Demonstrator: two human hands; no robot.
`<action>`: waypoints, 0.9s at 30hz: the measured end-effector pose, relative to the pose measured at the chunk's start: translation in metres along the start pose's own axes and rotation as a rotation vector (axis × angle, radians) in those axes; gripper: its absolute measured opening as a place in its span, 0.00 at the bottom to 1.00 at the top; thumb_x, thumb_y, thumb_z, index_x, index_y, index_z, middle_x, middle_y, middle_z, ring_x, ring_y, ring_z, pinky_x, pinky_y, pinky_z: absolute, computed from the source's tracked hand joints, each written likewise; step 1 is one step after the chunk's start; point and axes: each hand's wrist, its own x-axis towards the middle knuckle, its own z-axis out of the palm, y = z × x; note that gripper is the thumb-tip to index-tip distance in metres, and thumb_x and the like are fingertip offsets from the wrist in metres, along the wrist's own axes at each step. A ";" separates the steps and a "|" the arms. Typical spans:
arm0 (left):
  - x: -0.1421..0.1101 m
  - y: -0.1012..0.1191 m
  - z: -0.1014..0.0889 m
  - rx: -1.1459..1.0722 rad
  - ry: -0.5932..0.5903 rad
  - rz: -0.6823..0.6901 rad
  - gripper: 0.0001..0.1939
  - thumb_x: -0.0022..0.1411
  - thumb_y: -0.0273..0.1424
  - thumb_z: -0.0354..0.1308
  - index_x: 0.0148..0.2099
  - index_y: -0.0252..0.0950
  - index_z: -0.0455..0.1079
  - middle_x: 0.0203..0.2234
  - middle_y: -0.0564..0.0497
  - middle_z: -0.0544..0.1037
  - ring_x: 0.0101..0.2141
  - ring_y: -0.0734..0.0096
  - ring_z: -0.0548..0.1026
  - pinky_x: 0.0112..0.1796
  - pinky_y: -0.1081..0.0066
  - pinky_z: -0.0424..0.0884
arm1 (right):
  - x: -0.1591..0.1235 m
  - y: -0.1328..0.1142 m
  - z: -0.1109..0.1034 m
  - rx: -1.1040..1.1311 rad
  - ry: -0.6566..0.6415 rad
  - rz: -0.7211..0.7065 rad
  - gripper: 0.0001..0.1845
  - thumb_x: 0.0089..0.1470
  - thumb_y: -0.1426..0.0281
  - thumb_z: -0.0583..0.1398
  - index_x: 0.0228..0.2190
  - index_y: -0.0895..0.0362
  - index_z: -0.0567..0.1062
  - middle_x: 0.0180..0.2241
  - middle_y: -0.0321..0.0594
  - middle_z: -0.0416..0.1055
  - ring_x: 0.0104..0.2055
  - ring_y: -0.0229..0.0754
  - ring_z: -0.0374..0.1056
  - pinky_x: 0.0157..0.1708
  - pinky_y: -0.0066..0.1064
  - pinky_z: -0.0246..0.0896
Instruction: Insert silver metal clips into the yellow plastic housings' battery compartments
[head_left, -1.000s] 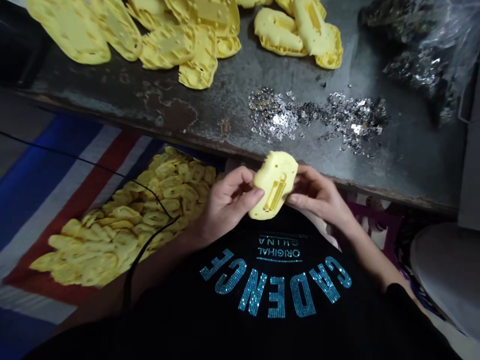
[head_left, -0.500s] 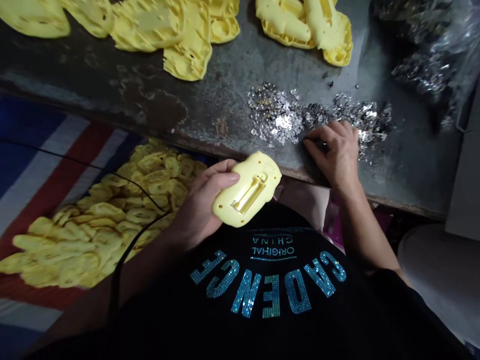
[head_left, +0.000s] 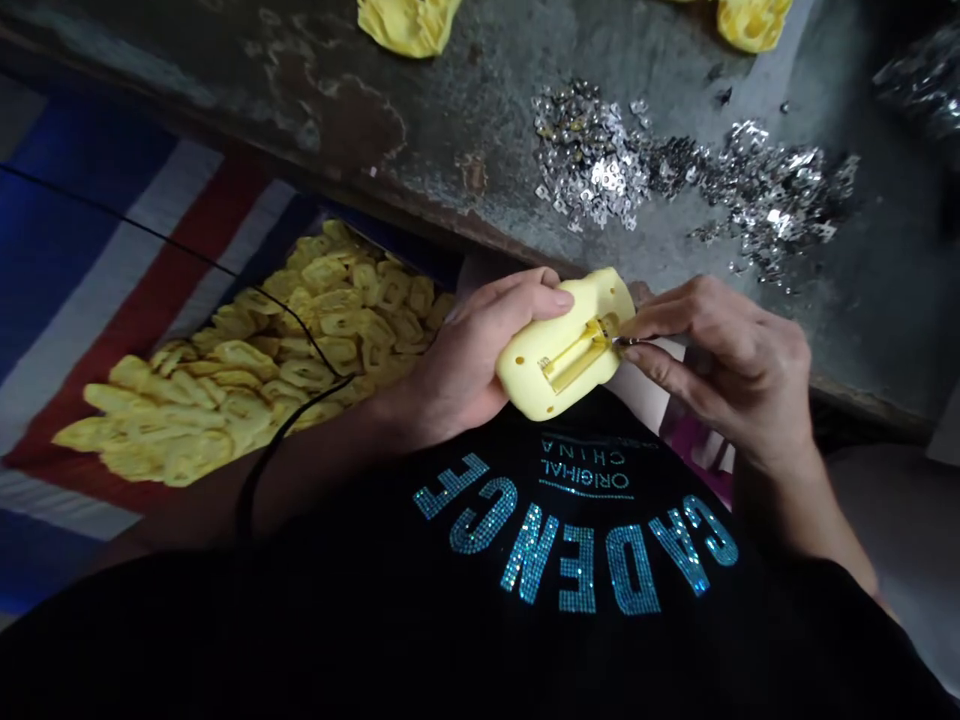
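The right hand [head_left: 739, 350] pinches a metal bit [head_left: 624, 342] by the slot's [head_left: 576, 360] nearer end — its long axis slants up toward that hand — while the left hand [head_left: 480, 345] clasps the shell [head_left: 531, 378].

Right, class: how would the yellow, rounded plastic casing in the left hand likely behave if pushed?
The yellow, rounded plastic casing is probably stiff: it shows no bending in the left hand. Its recessed slot suggests a light, hollow shell. Smooth, curved edges might let it slip.
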 end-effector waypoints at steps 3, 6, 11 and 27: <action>-0.005 -0.001 0.005 0.005 0.001 -0.006 0.16 0.63 0.35 0.69 0.34 0.38 0.64 0.31 0.53 0.71 0.31 0.72 0.75 0.33 0.73 0.75 | 0.000 -0.004 -0.003 -0.055 -0.028 -0.041 0.10 0.72 0.73 0.69 0.50 0.47 0.87 0.44 0.40 0.85 0.45 0.49 0.83 0.47 0.44 0.82; -0.008 -0.001 0.007 0.014 -0.011 -0.024 0.15 0.66 0.36 0.68 0.35 0.38 0.65 0.32 0.52 0.72 0.32 0.73 0.75 0.33 0.73 0.75 | -0.001 -0.008 -0.005 -0.105 -0.034 -0.078 0.12 0.72 0.75 0.70 0.51 0.48 0.87 0.45 0.41 0.85 0.46 0.49 0.82 0.48 0.44 0.83; -0.011 -0.004 0.007 -0.030 -0.045 -0.042 0.12 0.68 0.36 0.67 0.36 0.36 0.70 0.34 0.49 0.76 0.34 0.71 0.78 0.35 0.73 0.77 | -0.001 -0.014 -0.007 -0.175 -0.057 -0.142 0.15 0.73 0.75 0.68 0.55 0.46 0.85 0.46 0.41 0.85 0.46 0.49 0.83 0.48 0.44 0.83; -0.003 -0.012 -0.003 0.000 -0.082 -0.022 0.15 0.69 0.41 0.69 0.37 0.37 0.70 0.36 0.45 0.80 0.44 0.54 0.84 0.45 0.61 0.84 | -0.009 -0.030 -0.005 -0.364 -0.056 -0.122 0.18 0.72 0.78 0.67 0.58 0.49 0.84 0.47 0.43 0.87 0.43 0.48 0.81 0.43 0.42 0.81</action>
